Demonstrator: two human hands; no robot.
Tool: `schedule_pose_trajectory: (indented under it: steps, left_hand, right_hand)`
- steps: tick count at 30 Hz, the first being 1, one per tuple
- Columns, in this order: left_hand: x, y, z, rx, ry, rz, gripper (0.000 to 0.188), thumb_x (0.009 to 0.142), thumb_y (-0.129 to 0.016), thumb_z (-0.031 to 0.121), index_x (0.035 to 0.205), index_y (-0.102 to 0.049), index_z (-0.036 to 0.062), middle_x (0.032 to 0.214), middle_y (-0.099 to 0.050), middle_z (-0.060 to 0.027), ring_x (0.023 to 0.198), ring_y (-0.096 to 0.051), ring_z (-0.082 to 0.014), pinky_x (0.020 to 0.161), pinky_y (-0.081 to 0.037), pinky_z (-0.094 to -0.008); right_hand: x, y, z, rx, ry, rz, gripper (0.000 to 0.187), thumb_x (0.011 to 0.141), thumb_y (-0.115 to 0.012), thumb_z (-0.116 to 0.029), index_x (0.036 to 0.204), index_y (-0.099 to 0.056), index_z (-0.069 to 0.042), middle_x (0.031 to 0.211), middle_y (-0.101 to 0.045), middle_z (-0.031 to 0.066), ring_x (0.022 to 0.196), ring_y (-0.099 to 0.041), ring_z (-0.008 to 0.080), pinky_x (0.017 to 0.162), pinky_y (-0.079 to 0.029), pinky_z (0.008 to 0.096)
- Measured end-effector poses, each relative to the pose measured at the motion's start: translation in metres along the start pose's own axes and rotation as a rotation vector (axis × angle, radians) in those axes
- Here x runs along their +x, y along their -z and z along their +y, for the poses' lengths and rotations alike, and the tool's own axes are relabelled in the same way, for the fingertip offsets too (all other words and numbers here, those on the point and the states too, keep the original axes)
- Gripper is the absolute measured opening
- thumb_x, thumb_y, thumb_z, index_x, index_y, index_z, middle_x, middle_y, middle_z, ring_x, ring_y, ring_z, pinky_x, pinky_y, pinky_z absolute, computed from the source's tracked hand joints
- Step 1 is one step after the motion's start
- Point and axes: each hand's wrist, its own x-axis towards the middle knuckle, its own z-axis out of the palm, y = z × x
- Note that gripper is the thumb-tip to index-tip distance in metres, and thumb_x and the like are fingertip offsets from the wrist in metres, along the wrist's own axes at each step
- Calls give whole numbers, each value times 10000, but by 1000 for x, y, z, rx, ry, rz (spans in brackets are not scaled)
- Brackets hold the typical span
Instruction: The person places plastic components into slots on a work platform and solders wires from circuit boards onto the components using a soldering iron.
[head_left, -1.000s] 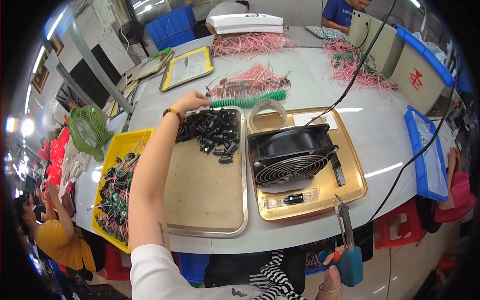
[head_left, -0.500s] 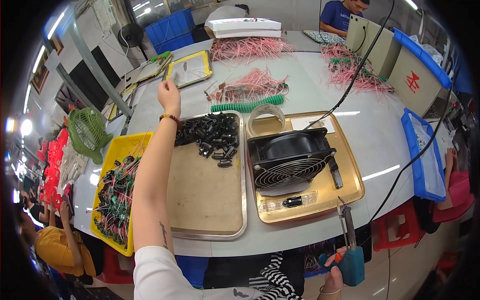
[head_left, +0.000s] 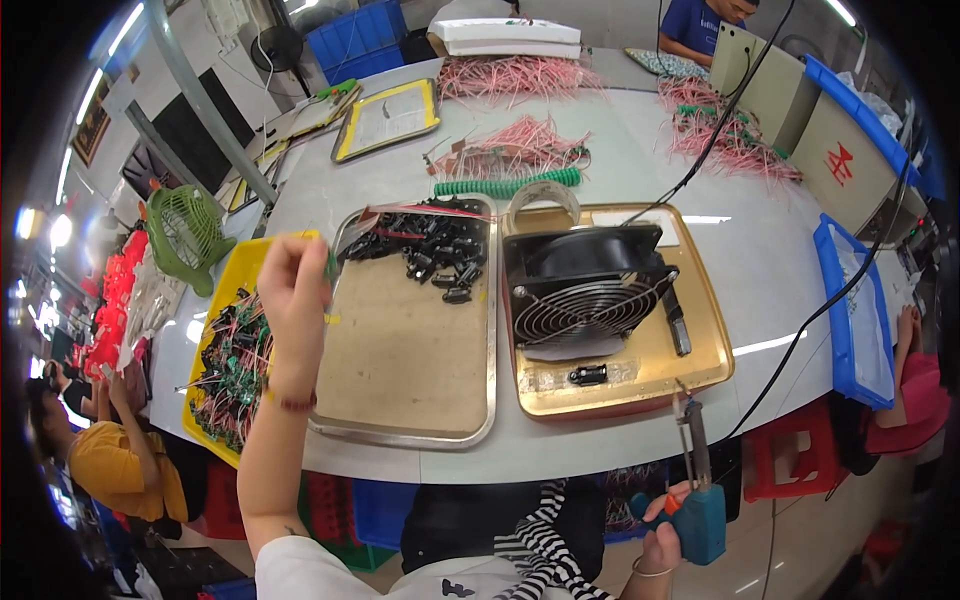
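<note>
My left hand [head_left: 297, 280] is raised over the gap between the yellow basket [head_left: 250, 262] and the metal tray [head_left: 490, 350]. Its fingers are pinched on a small green piece [head_left: 332, 264], mostly hidden by them. Thin reddish wires [head_left: 425, 211] stretch across the tray's far end; whether they join that piece I cannot tell. Black plastic housings [head_left: 430, 245] are heaped in the tray. At the lower right, my right hand [head_left: 662, 530] grips a blue-green soldering gun [head_left: 705, 520], its tip pointing up near the gold tray [head_left: 715, 375]. One black housing [head_left: 588, 375] lies in that gold tray.
A black fan [head_left: 585, 295] and a tape roll [head_left: 544, 203] occupy the gold tray. Green-and-pink wired boards fill the yellow basket. Bundles of pink wires [head_left: 520, 148] lie beyond. A black cable [head_left: 745, 85] hangs across the right. Several people sit around the table.
My left hand has come back from the far side toward me and left, now beside the tray. Reddish wires now cross the tray's far end. The soldering gun stays nearly in place.
</note>
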Motion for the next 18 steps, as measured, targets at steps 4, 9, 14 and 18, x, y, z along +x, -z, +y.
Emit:
schedule_pose_trajectory:
  steps: [4, 9, 14, 18]
  left_hand:
    - [-46, 40, -3, 115, 242, -372, 141, 870, -562, 134, 774, -549, 32, 689, -535, 3, 587, -496, -72, 541, -397, -210]
    - [-55, 51, -14, 815, 89, -805, 117, 827, -562, 123, 847, -590, 12, 763, -596, -106, 748, -578, -243, 668, -453, -329]
    - [-47, 14, -19, 686, 224, -659, 173, 846, -533, 168, 827, -577, 2, 744, -597, -170, 734, -567, -337, 667, -448, -385]
    - [-33, 2, -37, 635, 428, -616, 199, 854, -561, 216, 811, -576, 22, 671, -604, -154, 630, -589, -290, 601, -453, -355]
  right_hand:
    - [5, 10, 0, -14, 65, -41, 544, 644, -670, -275, 1037, -452, 31, 964, -457, 120, 587, -512, 157, 531, -406, 244]
    - [4, 12, 3, 3, 147, -94, 497, 677, -617, -198, 1071, -425, 37, 1012, -447, 147, 598, -502, 155, 546, -402, 245]
    - [-5, 9, 4, 26, 153, -104, 475, 680, -607, -180, 1067, -435, 34, 1019, -447, 150, 604, -505, 158, 546, -406, 250]
    - [-10, 11, 4, 17, 131, -126, 463, 680, -599, -170, 1070, -448, 29, 1032, -443, 150, 617, -509, 160, 553, -409, 258]
